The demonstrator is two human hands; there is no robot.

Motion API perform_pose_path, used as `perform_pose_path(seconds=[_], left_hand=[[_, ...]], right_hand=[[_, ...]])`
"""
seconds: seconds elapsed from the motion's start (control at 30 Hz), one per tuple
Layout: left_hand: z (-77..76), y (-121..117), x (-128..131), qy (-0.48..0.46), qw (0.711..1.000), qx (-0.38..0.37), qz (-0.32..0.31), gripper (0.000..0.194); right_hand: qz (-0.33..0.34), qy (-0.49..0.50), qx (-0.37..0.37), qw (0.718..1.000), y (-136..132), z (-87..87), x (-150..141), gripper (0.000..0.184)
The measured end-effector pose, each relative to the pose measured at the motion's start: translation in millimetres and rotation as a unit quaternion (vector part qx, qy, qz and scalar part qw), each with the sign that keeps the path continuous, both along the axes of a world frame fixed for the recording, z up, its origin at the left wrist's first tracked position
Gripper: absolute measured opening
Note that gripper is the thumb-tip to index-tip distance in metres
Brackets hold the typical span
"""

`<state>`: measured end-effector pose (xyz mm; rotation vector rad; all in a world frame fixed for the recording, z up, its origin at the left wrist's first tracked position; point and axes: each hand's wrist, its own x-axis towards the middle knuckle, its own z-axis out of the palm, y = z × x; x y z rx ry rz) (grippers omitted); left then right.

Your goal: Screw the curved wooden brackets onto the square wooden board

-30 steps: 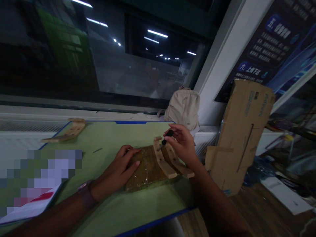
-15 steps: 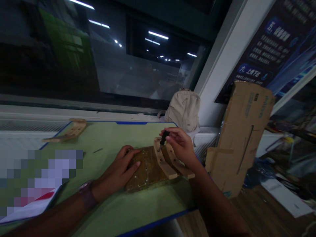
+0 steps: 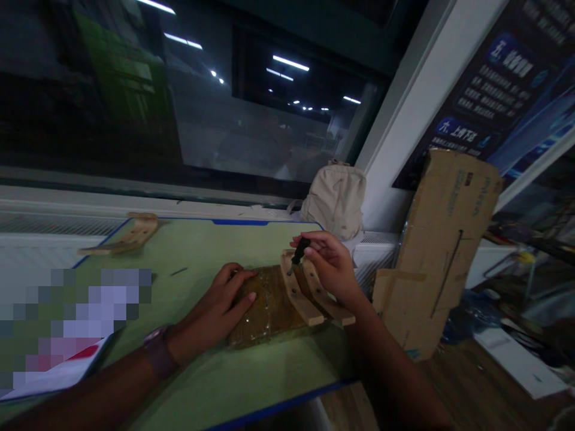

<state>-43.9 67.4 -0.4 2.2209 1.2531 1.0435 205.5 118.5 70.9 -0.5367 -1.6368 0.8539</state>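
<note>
On the table lies a brown block wrapped in clear tape (image 3: 274, 305). Across its right end sit two curved wooden pieces with holes, a left one (image 3: 299, 299) and a right one (image 3: 330, 305). My right hand (image 3: 330, 260) is closed around the black handle of a screwdriver (image 3: 300, 252). The tool is tilted, its tip at a hole near the far end of the left wooden piece. Spread over the block's left end, my left hand (image 3: 231, 296) lies with thumb and fingers apart.
A third curved wooden piece (image 3: 130, 234) lies at the table's far left corner. Nearby is a small thin dark strip (image 3: 178, 271). A pixelated sheet (image 3: 76, 329) covers the left side. A beige backpack (image 3: 336, 197) and tall cardboard (image 3: 442, 251) stand beyond the table (image 3: 206, 239).
The view has shifted very slightly. Both hands, the screwdriver and the wooden pieces keep nearly the same places.
</note>
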Motion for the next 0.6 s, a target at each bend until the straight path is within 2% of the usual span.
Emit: perform_pose_path(seconds=[0.13, 0.2, 0.3, 0.47, 0.53, 0.6], left_hand=[[-1.5, -1, -1, -0.001, 1.0, -0.005, -0.003, 0.034], [-0.3, -1, 0, -0.001, 1.0, -0.007, -0.005, 0.035], [3.2, -2, 0, 0.003, 1.0, -0.016, -0.003, 0.036], [4.5, -2, 0, 0.003, 1.0, -0.016, -0.007, 0.037], [3.0, -2, 0, 0.005, 1.0, -0.018, -0.01, 0.037], [1.4, -2, 0, 0.005, 1.0, -0.019, -0.009, 0.036]], right_hand=[[-0.091, 0.029, 0.029, 0.995, 7, -4.4, 2, 0.038], [-0.108, 0.007, 0.057, 0.992, 9, -4.0, 5, 0.032], [-0.095, -0.036, 0.075, 0.992, 6, -0.4, 7, 0.018], [-0.023, -0.027, 0.007, 0.999, -1, 2.7, 5, 0.02], [-0.028, -0.007, -0.003, 1.0, 0, 0.3, 3, 0.019], [-0.067, 0.014, 0.01, 0.998, 3, -3.0, 3, 0.024]])
